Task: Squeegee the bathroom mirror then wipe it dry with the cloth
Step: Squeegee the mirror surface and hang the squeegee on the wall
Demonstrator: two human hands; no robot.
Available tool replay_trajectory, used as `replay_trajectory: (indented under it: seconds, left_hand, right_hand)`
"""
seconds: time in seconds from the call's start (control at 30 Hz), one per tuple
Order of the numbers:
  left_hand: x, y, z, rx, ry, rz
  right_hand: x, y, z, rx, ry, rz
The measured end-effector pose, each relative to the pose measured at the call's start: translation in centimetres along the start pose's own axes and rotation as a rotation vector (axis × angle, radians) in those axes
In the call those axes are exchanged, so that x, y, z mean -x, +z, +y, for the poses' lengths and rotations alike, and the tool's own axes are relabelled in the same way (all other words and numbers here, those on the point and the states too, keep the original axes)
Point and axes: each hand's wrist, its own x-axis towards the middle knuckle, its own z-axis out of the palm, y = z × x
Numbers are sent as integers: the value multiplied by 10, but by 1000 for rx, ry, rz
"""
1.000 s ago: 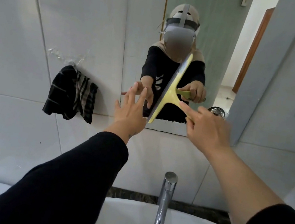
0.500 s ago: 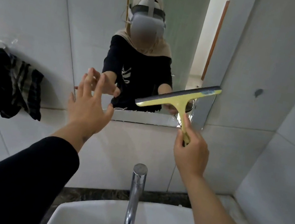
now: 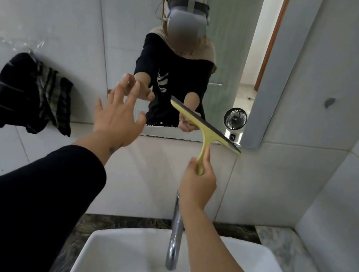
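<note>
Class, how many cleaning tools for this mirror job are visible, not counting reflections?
2: the yellow plastic squeegee gripped in the right hand, and the dark striped cloth hanging on the left wall.

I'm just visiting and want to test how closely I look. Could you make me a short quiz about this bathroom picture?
1. True or false: the right hand holds the yellow squeegee by its handle.
2. Where is the dark striped cloth? A) in the sink B) hanging on the wall left of the mirror C) in the left hand
3. Fill in: the left hand is open with fingers spread and holds ______.

Key
1. True; the blade is tilted across the lower edge of the mirror.
2. B; it hangs on the tiles, apart from both hands.
3. Nothing; it reaches toward the mirror's lower left corner, above the sink and tap.
</note>
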Motion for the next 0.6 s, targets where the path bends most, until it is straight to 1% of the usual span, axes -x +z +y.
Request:
replay_trajectory:
  seconds: [0.1,0.3,0.37,0.43,0.6]
  left_hand:
    - [1,-4,-5,14,35,22]
    - [4,-3,-13,15,62,-19]
    - [5,-2,-13,26,58,-17]
    - [5,0,-12,16,55,-14]
    - [5,1,-10,2,51,-24]
  right_hand:
    - [16,19,3,76,-74,-44]
    - [40,47,2,182,-140,-114]
    - [43,49,4,332,-222,-164]
    - [44,48,7,550,-313,-236]
    - [28,25,0,903,-506,-350]
